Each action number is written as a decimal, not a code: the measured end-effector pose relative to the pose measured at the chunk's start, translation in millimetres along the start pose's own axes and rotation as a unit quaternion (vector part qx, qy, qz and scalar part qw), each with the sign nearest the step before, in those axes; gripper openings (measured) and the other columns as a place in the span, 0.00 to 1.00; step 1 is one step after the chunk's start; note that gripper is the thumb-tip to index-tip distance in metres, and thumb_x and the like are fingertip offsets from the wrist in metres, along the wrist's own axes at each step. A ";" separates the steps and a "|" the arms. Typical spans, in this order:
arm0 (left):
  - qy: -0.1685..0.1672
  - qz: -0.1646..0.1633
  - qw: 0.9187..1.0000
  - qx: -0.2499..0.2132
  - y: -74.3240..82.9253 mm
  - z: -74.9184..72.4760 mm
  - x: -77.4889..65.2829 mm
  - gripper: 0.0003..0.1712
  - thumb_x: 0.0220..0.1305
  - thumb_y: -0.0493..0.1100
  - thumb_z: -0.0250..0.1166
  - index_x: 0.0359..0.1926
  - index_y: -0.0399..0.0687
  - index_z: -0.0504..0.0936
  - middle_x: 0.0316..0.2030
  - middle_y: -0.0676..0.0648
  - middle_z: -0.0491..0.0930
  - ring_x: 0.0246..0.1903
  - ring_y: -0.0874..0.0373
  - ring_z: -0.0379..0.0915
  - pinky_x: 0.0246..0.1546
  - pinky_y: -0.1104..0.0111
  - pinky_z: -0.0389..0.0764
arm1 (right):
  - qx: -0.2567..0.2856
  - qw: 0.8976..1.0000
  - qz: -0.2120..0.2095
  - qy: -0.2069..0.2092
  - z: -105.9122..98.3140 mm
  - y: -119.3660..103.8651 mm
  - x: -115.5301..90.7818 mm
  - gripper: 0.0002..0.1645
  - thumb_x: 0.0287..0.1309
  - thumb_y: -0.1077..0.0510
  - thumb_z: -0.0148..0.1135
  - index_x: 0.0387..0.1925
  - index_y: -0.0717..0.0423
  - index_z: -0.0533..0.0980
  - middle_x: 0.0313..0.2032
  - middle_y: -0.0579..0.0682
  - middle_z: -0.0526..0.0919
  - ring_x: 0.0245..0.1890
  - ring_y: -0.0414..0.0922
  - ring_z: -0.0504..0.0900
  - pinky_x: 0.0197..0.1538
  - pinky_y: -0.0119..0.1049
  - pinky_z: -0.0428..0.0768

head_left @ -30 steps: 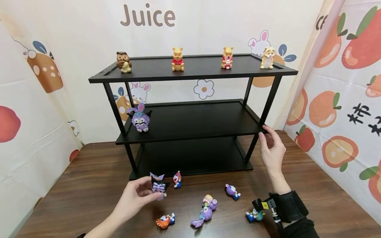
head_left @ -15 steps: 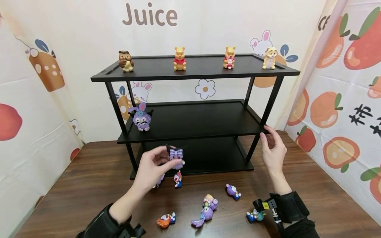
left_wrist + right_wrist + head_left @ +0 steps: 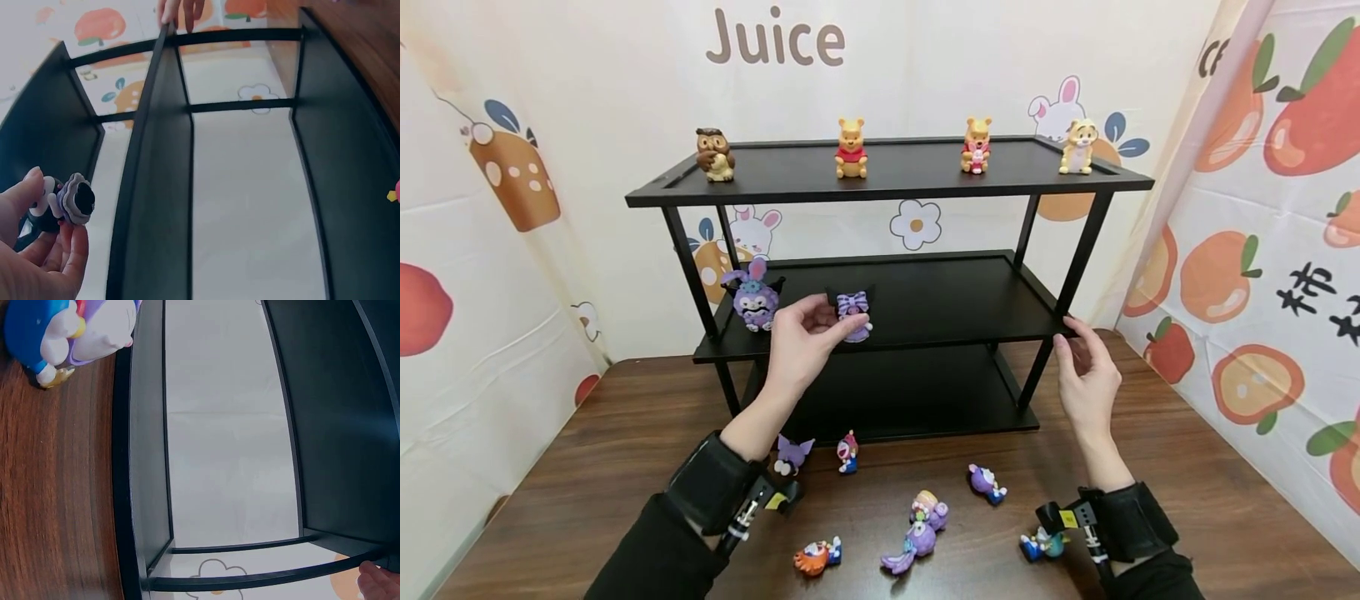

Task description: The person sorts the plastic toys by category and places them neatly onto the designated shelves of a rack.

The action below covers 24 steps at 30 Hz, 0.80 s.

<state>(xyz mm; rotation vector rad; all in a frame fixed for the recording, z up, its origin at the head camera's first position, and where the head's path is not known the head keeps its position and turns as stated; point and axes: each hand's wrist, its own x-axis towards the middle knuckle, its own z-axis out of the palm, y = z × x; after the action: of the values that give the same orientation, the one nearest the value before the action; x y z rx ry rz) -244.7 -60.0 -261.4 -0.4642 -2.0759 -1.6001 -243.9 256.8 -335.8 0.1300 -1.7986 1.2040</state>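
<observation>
My left hand (image 3: 808, 342) pinches a small purple-and-black figurine (image 3: 853, 315) with a striped bow, upright at the front of the middle shelf (image 3: 925, 304). In the left wrist view the figurine (image 3: 75, 199) shows its frilled underside, level with the space above that shelf; in the head view I cannot tell whether it touches the board. To its left a purple figurine with rabbit ears (image 3: 755, 298) stands on the same shelf. My right hand (image 3: 1088, 375) grips the middle shelf's front right corner, fingers and thumb on either side of the edge in the left wrist view.
On the top shelf (image 3: 910, 167) stand an owl (image 3: 715, 157), two yellow bears (image 3: 851, 150) and a pale yellow figurine (image 3: 1078, 148). Several figurines lie on the wooden table, among them a purple one (image 3: 792, 457), a red-capped one (image 3: 847, 452) and an orange-haired one (image 3: 817, 556).
My left hand has lifted the bow figurine from above the table, up and rightward to the middle shelf. My right hand has stayed at the shelf corner.
</observation>
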 end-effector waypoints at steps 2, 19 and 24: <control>0.007 -0.003 1.000 0.002 -4.0 3.0 5.6 0.15 0.46 0.41 0.70 0.32 0.33 0.79 0.25 0.41 0.77 0.24 0.58 0.72 0.25 0.77 0.72 | 0.001 1.000 -0.001 -0.001 -0.3 -10.0 -0.7 0.17 0.55 0.65 0.56 0.47 0.68 0.73 0.43 0.63 0.77 0.36 0.33 0.77 0.40 0.19 0.70; 0.016 -0.034 0.998 0.041 -21.2 12.5 26.0 0.16 0.46 0.44 0.70 0.33 0.36 0.80 0.27 0.42 0.78 0.28 0.54 0.74 0.27 0.72 0.71 | 0.085 0.996 -0.014 0.009 2.9 48.7 2.3 0.18 0.52 0.61 0.60 0.47 0.57 0.76 0.46 0.53 0.77 0.39 0.36 0.78 0.42 0.23 0.72; 0.009 -0.042 0.997 0.064 -23.2 13.7 26.5 0.16 0.46 0.43 0.70 0.33 0.36 0.80 0.28 0.41 0.78 0.29 0.52 0.74 0.30 0.67 0.73 | 0.049 0.999 -0.016 0.008 2.0 40.0 1.5 0.18 0.53 0.60 0.60 0.48 0.58 0.75 0.46 0.54 0.77 0.38 0.34 0.78 0.41 0.21 0.71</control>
<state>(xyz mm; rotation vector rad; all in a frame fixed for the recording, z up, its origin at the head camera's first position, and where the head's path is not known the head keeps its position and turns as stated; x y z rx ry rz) -281.3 -53.4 -268.2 -0.3214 -2.1949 -1.4996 -267.4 276.3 -361.7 0.2037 -1.7167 1.2681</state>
